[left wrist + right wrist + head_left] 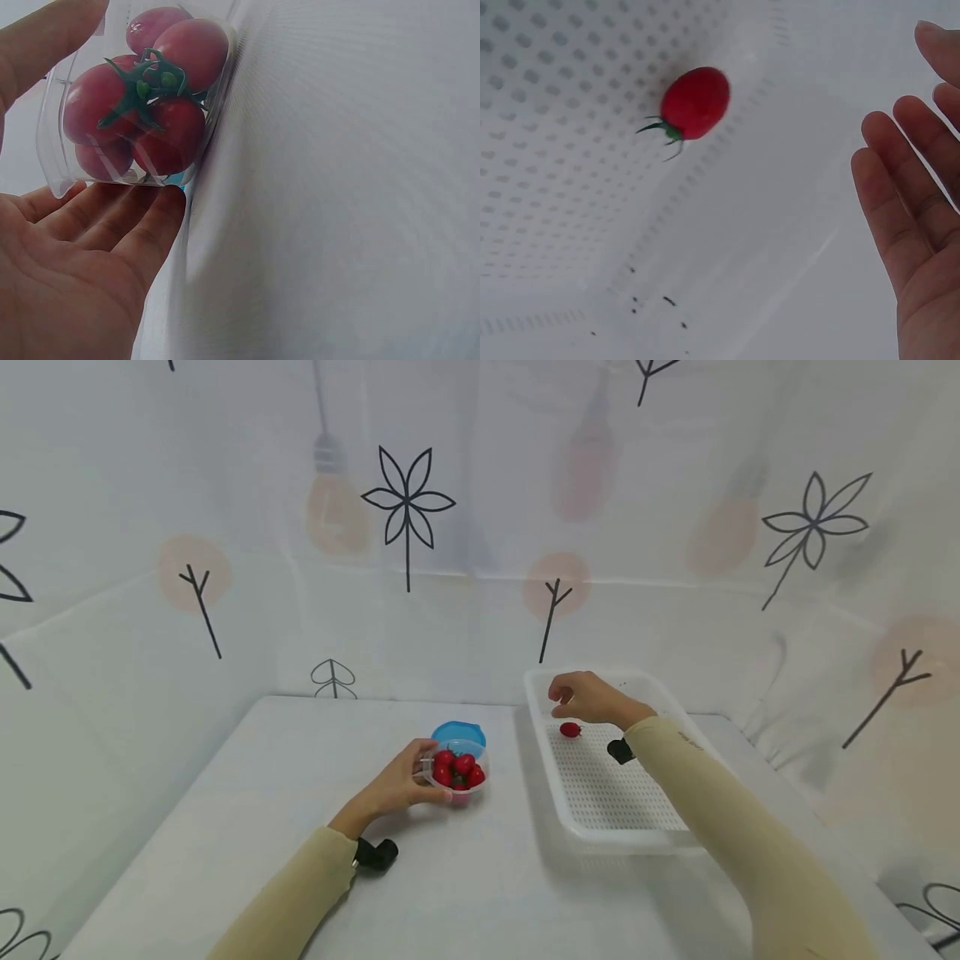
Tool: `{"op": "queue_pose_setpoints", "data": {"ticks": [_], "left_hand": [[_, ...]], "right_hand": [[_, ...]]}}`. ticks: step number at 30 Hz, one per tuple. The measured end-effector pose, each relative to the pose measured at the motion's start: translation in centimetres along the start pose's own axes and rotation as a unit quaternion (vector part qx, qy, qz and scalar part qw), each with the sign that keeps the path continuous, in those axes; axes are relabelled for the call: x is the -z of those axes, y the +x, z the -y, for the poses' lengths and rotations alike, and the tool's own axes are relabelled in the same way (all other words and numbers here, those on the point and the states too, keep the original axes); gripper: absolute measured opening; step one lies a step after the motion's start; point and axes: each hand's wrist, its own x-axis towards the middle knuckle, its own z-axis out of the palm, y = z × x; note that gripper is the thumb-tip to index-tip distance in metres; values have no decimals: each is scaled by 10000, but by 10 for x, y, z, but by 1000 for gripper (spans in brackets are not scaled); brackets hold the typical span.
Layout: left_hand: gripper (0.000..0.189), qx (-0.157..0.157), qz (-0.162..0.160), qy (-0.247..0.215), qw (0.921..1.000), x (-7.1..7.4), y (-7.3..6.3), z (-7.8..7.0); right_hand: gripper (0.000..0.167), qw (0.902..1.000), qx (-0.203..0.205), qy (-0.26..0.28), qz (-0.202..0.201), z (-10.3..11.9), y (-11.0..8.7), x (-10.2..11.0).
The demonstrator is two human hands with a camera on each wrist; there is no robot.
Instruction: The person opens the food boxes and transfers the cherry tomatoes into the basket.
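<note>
My left hand [397, 783] grips a small clear plastic container [52, 142], thumb on one side and fingers on the other. Several red cherry tomatoes [463, 765], some with green stems, fill it. A blue lid [459, 732] shows just behind the container. Over the far left part of a white perforated basket [637, 840] hovers my right hand [596, 698], its fingers loosely bent and holding nothing. Below that hand a single cherry tomato [696, 103] with a green stem lies on the basket's floor, apart from the fingers.
Both things stand on a white-covered table [480, 893], the basket to the right with raised walls. A patterned white cloth [480, 527] hangs behind the table. Small dark specks [669, 301] mark the basket's inner wall.
</note>
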Motion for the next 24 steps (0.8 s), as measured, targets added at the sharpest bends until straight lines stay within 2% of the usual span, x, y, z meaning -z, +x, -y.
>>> {"op": "queue_pose_setpoints", "data": {"ticks": [6, 13, 16, 17, 24], "left_hand": [[87, 37, 26, -19, 10000, -1, -2, -6], [84, 47, 142, 64, 9999, 3, -16, -36], [83, -8, 180, 63, 9998, 5, -19, -40], [84, -27, 191, 48, 9998, 5, -19, -40], [88, 12, 24, -18, 10000, -2, -1, -1]], "right_hand": [[23, 9996, 255, 90, -63, 25, 4, 7], [19, 9992, 362, 111, -97, 61, 8, 6], [20, 9988, 466, 80, -107, 74, 9, 3], [21, 9986, 514, 78, -90, 78, 10, 2], [22, 9964, 830, 143, -14, 102, 13, -10]]}}
